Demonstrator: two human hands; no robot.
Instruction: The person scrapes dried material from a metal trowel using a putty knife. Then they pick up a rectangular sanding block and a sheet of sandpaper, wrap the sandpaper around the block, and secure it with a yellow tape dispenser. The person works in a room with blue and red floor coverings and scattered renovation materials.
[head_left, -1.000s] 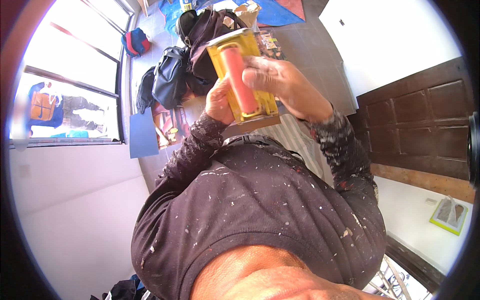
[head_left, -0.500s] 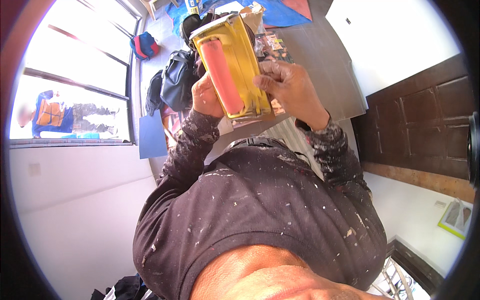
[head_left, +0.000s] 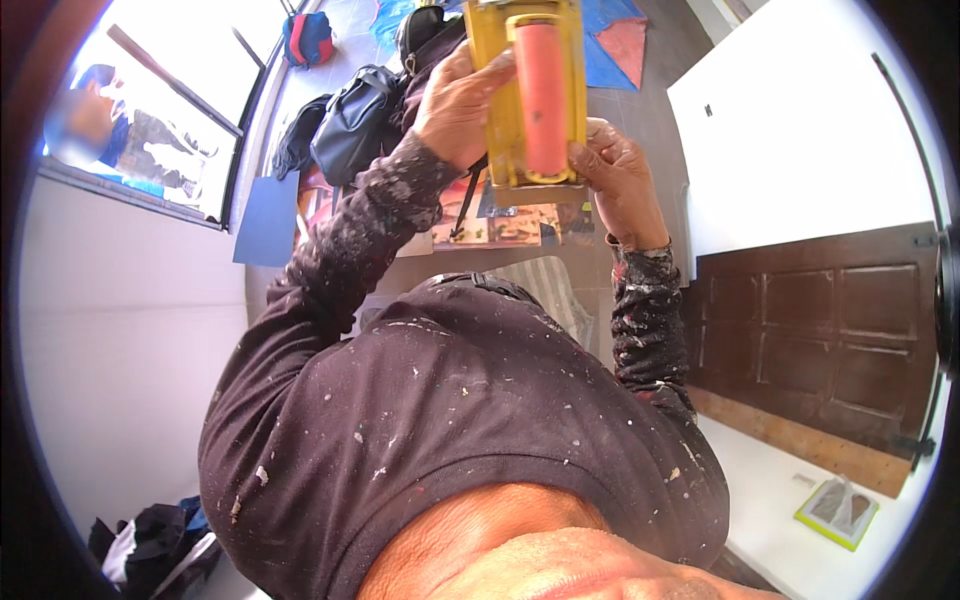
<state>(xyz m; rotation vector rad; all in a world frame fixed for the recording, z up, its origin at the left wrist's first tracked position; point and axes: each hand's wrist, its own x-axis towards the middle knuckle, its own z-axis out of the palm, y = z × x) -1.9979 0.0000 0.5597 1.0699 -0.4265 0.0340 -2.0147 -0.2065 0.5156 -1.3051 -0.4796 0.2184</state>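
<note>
Up in front of me I hold a yellow hand sander [head_left: 573, 90] with a thick pink handle [head_left: 541, 100] along its back. Its far end runs out of the picture at the top. My left hand [head_left: 455, 112] is closed on the left edge, with the thumb laid over the yellow frame near the handle. At the lower right corner my right hand [head_left: 618, 180] pinches the edge between thumb and fingers. The sander's underside faces away, so its sanding face is hidden. Both my dark sleeves are spattered with paint.
Dark bags [head_left: 355, 125] lie on the floor beyond my left arm, near a blue board [head_left: 266, 220] and printed sheets [head_left: 505, 226]. A blue tarp [head_left: 612, 60] is spread at the back. On the right is a brown panelled door [head_left: 810, 330]. Another person [head_left: 110, 120] shows through the window.
The sander has moved up and right and turned nearly upright. My left hand has come higher, its thumb now over the frame. My right hand has slid down to the lower corner.
</note>
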